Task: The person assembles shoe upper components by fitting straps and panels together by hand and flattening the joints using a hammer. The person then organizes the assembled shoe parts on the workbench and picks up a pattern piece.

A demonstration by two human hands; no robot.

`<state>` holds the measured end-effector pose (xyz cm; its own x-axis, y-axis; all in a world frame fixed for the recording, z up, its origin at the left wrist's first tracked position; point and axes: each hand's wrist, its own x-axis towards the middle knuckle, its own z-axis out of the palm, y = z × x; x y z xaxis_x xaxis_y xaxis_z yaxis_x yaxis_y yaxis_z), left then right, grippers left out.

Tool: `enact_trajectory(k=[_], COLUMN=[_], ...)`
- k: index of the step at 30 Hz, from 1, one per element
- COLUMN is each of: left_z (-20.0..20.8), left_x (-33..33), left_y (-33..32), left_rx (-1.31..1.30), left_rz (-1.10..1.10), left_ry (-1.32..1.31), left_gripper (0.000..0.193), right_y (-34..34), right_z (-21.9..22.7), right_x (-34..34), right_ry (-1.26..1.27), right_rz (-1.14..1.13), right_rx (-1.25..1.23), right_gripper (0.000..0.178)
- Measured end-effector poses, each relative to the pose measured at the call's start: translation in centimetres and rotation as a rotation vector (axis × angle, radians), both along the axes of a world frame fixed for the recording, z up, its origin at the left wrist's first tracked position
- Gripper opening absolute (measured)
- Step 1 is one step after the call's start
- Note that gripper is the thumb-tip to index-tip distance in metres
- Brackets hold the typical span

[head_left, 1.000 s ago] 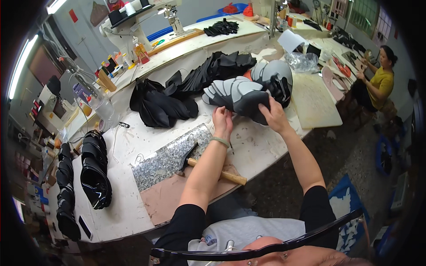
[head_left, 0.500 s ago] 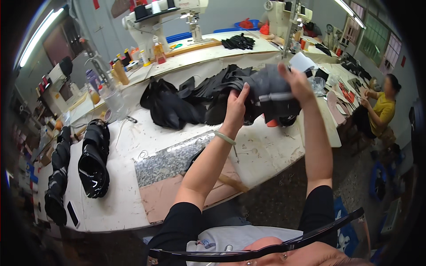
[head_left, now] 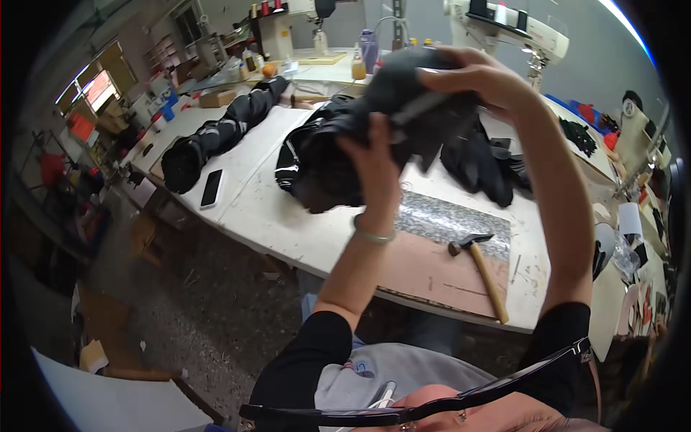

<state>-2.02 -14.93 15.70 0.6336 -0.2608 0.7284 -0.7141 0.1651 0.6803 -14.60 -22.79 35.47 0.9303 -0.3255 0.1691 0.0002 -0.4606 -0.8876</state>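
Note:
Between my two hands, raised above the white worktable (head_left: 266,216), is a bundle of black leather-like pieces (head_left: 410,86), blurred by motion. My left hand (head_left: 374,162) grips its near lower side, thumb pointing up. At the upper right end, my right hand (head_left: 486,75) is closed round it, with some fingers hidden behind. Just beyond the left hand, a black stack with shiny trim (head_left: 286,162) lies on the table, partly covered by the bundle. More loose black pieces (head_left: 479,165) lie to the right, below my right forearm.
A hammer (head_left: 486,277) rests on a pink board (head_left: 432,270) beside a speckled stone slab (head_left: 450,216). To the left lie a phone (head_left: 211,189) and a long black roll-like stack (head_left: 227,129). A sewing machine (head_left: 518,25) stands at the back right.
My view has swung left, and both hands have carried the black bundle leftward from the loose black pieces toward the stacks. The hammer on the board now shows fully.

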Motion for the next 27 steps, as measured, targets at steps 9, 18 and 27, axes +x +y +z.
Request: enact_trajectory(k=[9, 18, 27], left_z=[1.9, -14.4, -13.0], left_x=[13.2, 22.1, 28.2], left_y=[13.0, 3.9, 2.6], left_rx=[-0.454, 0.202, 0.235], left_rz=[-0.227, 0.257, 0.012], left_ry=[0.56, 0.586, 0.476], left_gripper=[0.065, 0.065, 0.033], right_y=[2.1, -3.5, -3.2], right_z=[-11.2, -31.6, -26.6], right_x=[25.6, 34.6, 18.2], right_ry=[-0.184, 0.123, -0.226], right_rz=[0.319, -0.412, 0.072], right_rx=[0.813, 0.587, -0.385], right_gripper=[0.033, 0.065, 0.041])
